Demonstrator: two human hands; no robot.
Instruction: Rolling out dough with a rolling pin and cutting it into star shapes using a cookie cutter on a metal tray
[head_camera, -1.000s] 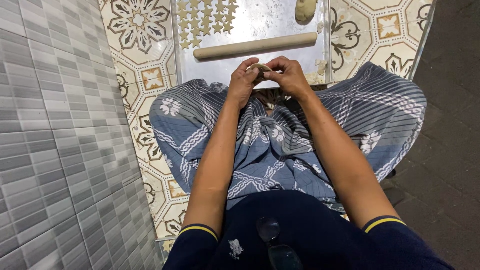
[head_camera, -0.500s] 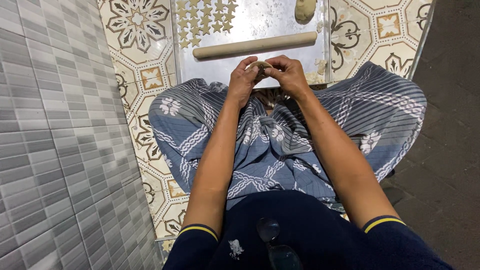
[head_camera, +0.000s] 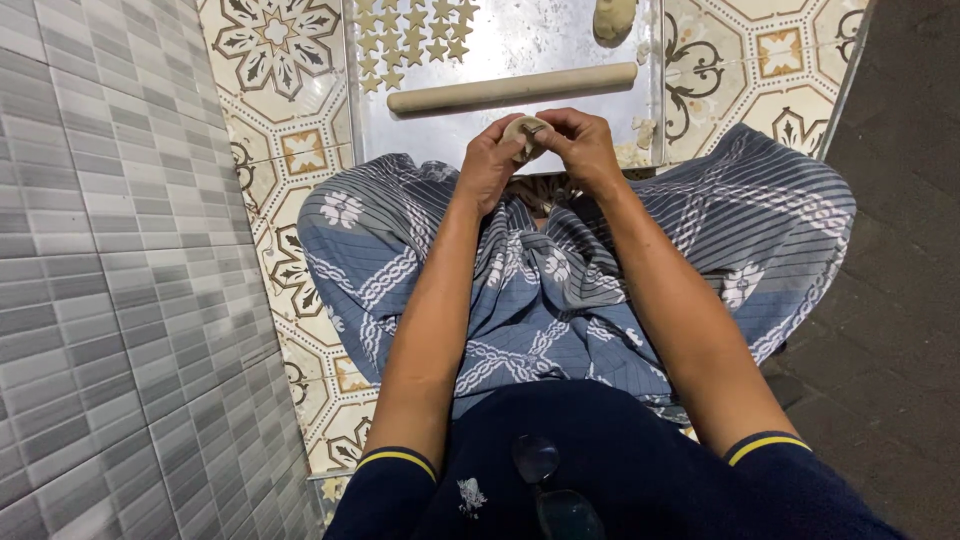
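Both hands, left hand (head_camera: 490, 160) and right hand (head_camera: 583, 148), held a closed grip on a dough piece (head_camera: 523, 134); rolling pin (head_camera: 511, 88) lay at twelve o'clock.

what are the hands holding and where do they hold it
Both hands, left hand and right hand, hold a small dough piece between them, fingertips pinching its edges.

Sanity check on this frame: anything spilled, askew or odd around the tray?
Nothing serious. Dough scraps lie loose along the right rim of the metal tray; the rolling pin sits slightly tilted. The star cutouts look orderly. Both hands hold a dough piece.
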